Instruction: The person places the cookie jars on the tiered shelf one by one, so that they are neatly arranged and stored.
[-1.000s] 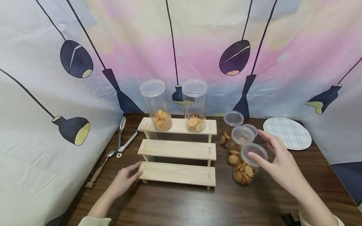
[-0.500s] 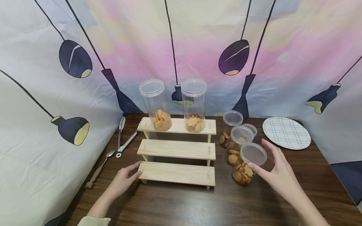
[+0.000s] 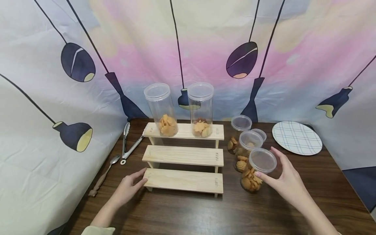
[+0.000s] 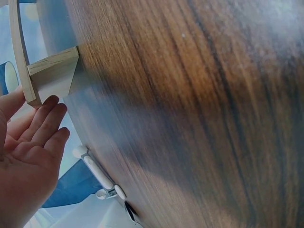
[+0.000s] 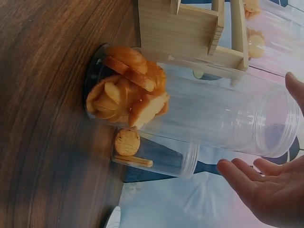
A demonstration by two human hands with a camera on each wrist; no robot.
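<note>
In the head view, my left hand (image 3: 127, 190) holds the left end of the lowest wooden step (image 3: 183, 180) of a three-tier stand. The left wrist view shows the thumb on one side of the board end (image 4: 33, 97) and the fingers on the other. My right hand (image 3: 289, 179) is spread around the nearest clear lidded jar (image 3: 262, 160), which holds cookies. Its thumb is at the jar's near side and its index finger to the right of the lid. In the right wrist view, the fingers lie close to the jar wall (image 5: 209, 109); contact is unclear.
Behind the nearest jar stand a jar of swirl cookies (image 3: 242, 165), another cookie jar (image 3: 233, 143) and a smaller jar (image 3: 260, 133). Two tall jars (image 3: 167, 125) (image 3: 202, 127) stand on the top step. Tongs (image 3: 133, 150) and a spoon (image 3: 103, 178) lie left, a checked oval mat (image 3: 297, 137) right.
My right hand has drawn slightly back and down from above the jars, then moved left to the nearest jar. My left hand stays on the step. The jars have not visibly moved.
</note>
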